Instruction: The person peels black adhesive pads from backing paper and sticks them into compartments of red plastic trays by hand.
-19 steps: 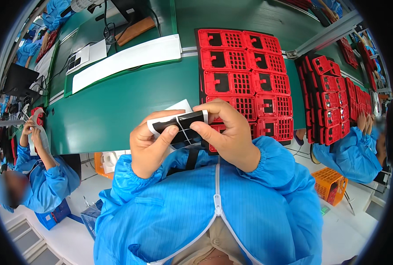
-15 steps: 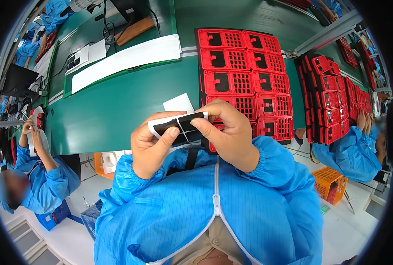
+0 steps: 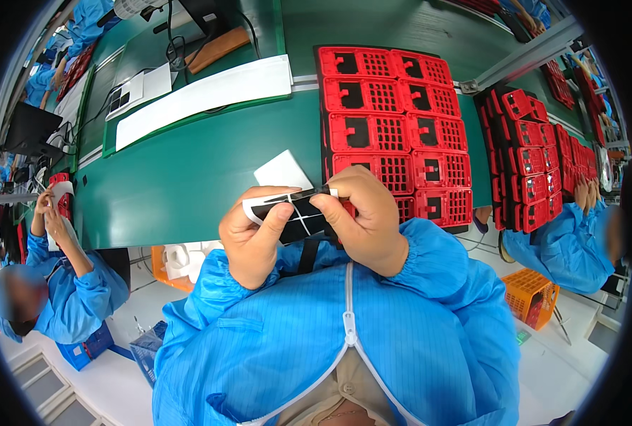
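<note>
A sheet of black stickers (image 3: 298, 226), with white backing showing as a rim and as lines between the black pieces, is held in front of my chest. My left hand (image 3: 250, 238) grips its left end, thumb on the face and fingers behind. At the sheet's right end my right hand (image 3: 370, 221) pinches the upper corner, where a black piece bends up. How far that piece has come off the backing cannot be made out. Just beyond my hands a white sheet (image 3: 282, 170) lies on the green table (image 3: 188, 188).
Red plastic frames (image 3: 367, 133) stand in two columns on a black tray at right, with more stacks (image 3: 529, 156) beyond. A long white strip (image 3: 202, 103) and cables lie at far left. Co-workers in blue sit on both sides. Orange crates (image 3: 532, 297) stand on the floor.
The sheet has tilted and bent, and a black piece now lifts at its upper right corner under my right fingers. My left hand has shifted slightly right, my right hand slightly left.
</note>
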`<state>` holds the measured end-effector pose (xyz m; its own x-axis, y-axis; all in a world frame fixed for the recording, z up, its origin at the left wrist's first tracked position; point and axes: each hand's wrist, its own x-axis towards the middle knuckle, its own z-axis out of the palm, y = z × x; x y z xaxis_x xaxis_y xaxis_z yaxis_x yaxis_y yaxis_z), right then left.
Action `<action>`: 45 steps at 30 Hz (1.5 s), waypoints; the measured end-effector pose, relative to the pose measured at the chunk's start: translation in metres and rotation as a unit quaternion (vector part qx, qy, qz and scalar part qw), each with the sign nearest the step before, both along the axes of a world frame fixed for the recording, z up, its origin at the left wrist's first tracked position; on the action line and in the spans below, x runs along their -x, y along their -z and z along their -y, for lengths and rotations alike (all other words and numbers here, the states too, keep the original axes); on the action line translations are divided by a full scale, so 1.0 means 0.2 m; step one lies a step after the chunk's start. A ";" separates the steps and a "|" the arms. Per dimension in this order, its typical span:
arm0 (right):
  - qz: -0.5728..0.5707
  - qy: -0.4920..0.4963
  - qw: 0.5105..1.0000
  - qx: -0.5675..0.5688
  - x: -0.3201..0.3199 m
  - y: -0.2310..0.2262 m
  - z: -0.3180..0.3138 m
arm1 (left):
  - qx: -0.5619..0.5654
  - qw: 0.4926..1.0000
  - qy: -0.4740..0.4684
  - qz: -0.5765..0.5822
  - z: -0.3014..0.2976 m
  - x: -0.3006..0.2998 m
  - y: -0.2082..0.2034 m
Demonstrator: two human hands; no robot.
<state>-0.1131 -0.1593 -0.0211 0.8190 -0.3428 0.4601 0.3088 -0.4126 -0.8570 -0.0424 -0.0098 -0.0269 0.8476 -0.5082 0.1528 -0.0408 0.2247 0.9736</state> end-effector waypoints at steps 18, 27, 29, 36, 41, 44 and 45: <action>0.131 0.050 0.966 0.217 0.05 -0.02 0.06 | -0.013 1.000 0.015 0.000 -0.03 0.01 -0.02; 0.013 -0.012 0.978 0.207 0.01 -0.14 0.07 | -0.113 0.969 0.070 0.208 -0.02 -0.05 -0.03; 0.001 -0.022 0.969 0.246 0.01 -0.15 0.08 | -0.122 0.945 0.073 0.295 -0.02 -0.07 -0.03; -0.045 0.000 0.966 0.253 0.02 -0.15 0.07 | -0.164 0.916 0.085 0.355 0.01 -0.08 -0.05; -0.065 -0.028 0.983 0.169 0.01 -0.12 0.07 | -0.188 0.888 0.093 0.409 0.01 -0.10 -0.05; -0.046 -0.008 0.990 0.135 0.00 -0.10 0.05 | -0.197 0.884 0.079 0.417 0.01 -0.10 -0.06; -0.046 -0.008 0.990 0.135 0.01 -0.10 0.06 | -0.198 0.883 0.079 0.417 0.01 -0.10 -0.06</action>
